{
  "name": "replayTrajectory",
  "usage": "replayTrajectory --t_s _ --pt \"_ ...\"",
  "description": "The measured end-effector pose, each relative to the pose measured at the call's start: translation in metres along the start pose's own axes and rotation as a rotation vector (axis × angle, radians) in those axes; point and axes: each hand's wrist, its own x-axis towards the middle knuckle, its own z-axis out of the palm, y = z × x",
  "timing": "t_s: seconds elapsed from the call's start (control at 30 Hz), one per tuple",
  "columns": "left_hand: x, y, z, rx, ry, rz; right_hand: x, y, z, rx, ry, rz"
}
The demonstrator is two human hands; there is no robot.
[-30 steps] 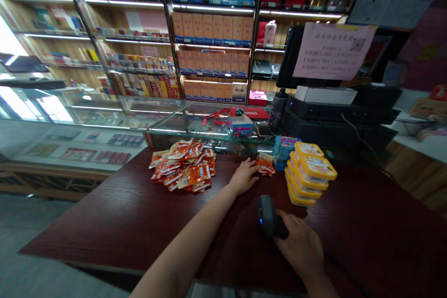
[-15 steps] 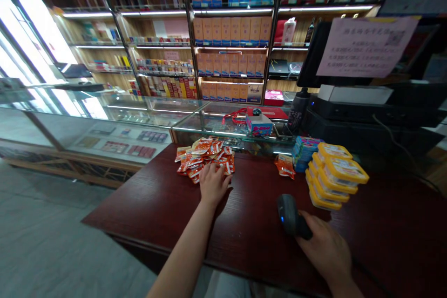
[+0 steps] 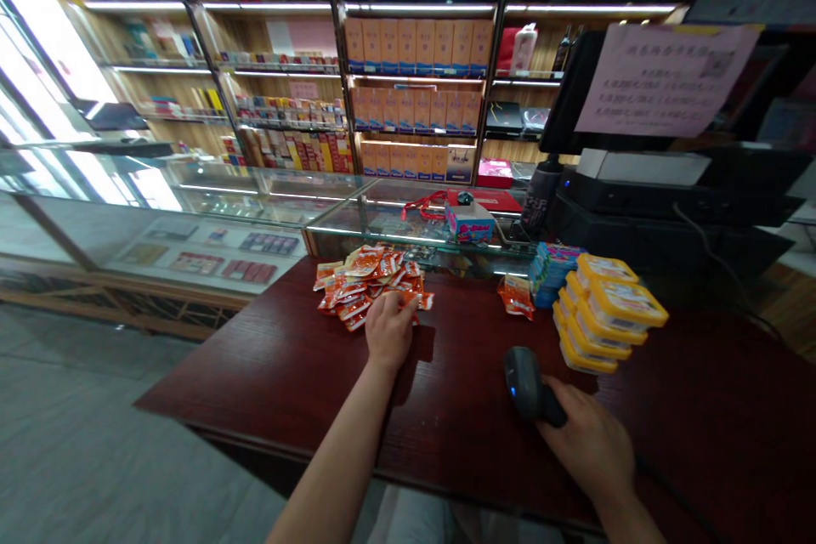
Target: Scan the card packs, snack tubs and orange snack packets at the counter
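My left hand is at the near right edge of a heap of small orange snack packets on the dark red-brown table. Its thumb and fingers are closed on one orange snack packet, whose end sticks out to the right. The fingertips partly hide the grip. My right hand is wrapped round the handle of a black barcode scanner, which shows a blue light. The scanner head points forward and left, over the table.
Yellow-lidded plastic tubs are stacked at the right, beside a pile of blue packs. A few orange packets lie apart. Behind are a glass display counter, a small blue-and-pink box and a monitor with a paper notice.
My left hand's spread fingers have drawn together on an orange packet, now showing beyond the fingertips. The right hand still grips the scanner. The view has shifted slightly.
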Motion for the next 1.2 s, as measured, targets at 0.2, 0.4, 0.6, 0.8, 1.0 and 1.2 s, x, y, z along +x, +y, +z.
replayTrajectory --t_s 0.2,0.4,0.6,0.8,1.0,1.2 --pt "-0.01 0.003 0.013 -0.156 0.002 0.212 0.0 0.0 0.002 -0.014 -0.007 0.019" --pt "-0.012 0.007 0.024 -0.198 -0.042 0.372 0.005 -0.004 -0.007 0.019 -0.039 0.043" --pt "-0.014 0.017 0.031 -0.232 -0.104 0.442 0.023 -0.024 -0.033 0.308 -0.118 0.165" --pt "-0.015 0.018 0.031 -0.306 -0.239 0.429 0.041 -0.052 -0.043 0.896 -0.09 0.252" --pt "-0.014 0.022 0.027 -0.295 -0.266 0.423 0.045 -0.065 -0.045 1.105 -0.227 0.458" --pt "-0.014 0.022 0.031 -0.254 -0.265 0.446 0.044 -0.066 -0.045 1.142 -0.242 0.434"
